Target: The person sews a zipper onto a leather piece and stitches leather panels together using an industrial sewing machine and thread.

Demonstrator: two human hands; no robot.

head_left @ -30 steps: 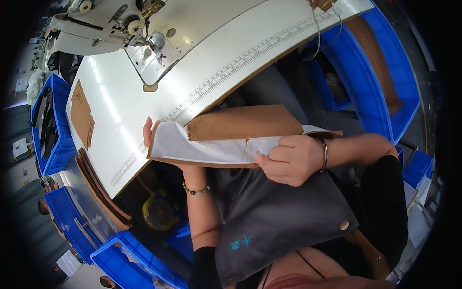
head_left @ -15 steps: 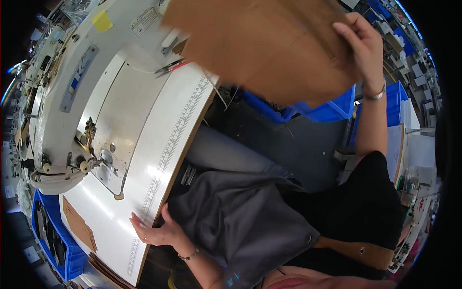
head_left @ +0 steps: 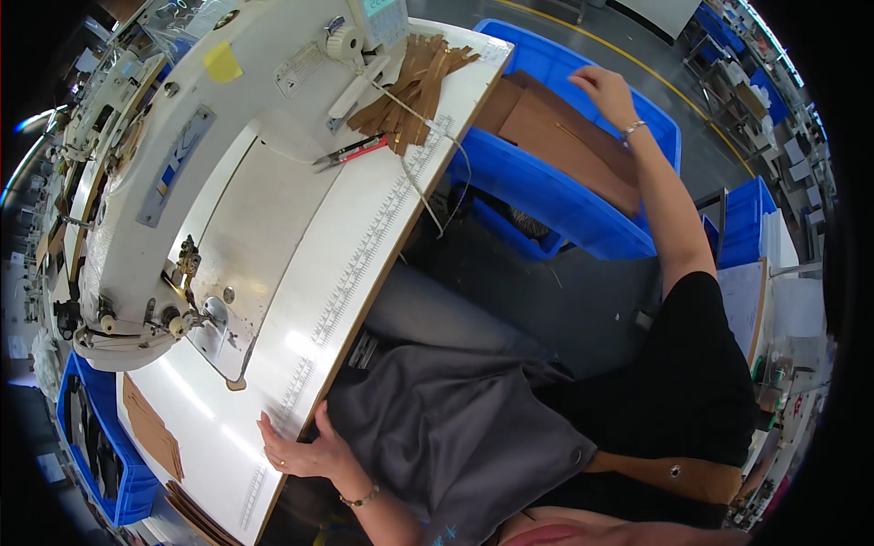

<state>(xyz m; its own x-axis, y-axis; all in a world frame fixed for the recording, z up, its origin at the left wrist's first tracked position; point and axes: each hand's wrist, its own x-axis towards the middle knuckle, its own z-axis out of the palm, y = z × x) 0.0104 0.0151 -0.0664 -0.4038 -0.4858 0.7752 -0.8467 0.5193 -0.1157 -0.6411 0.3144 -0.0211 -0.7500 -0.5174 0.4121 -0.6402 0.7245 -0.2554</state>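
My left hand (head_left: 305, 448) rests at the table's front edge, thumb and fingers apart, holding nothing. My right hand (head_left: 605, 96) is stretched out over the far side of a large blue bin (head_left: 564, 223), empty, its fingers loosely bent. Inside that bin lies a brown leather-like panel (head_left: 569, 136), on top of other brown pieces. A white sewing machine (head_left: 196, 118) stands on the white table (head_left: 300, 246), its needle area bare of material. Brown strips (head_left: 414, 91) are heaped at the table's far end, beside red-and-black thread snips (head_left: 355, 152).
A blue bin (head_left: 137, 482) with dark pieces stands off the table's left end. Flat brown pieces (head_left: 153, 428) lie on the table near it. A smaller blue bin (head_left: 519, 232) sits below the large one. A white cord (head_left: 426, 205) hangs over the table edge.
My right hand has let go of the brown panel, which went from the air above the table's far end down into the large blue bin. My left hand stays at the table edge.
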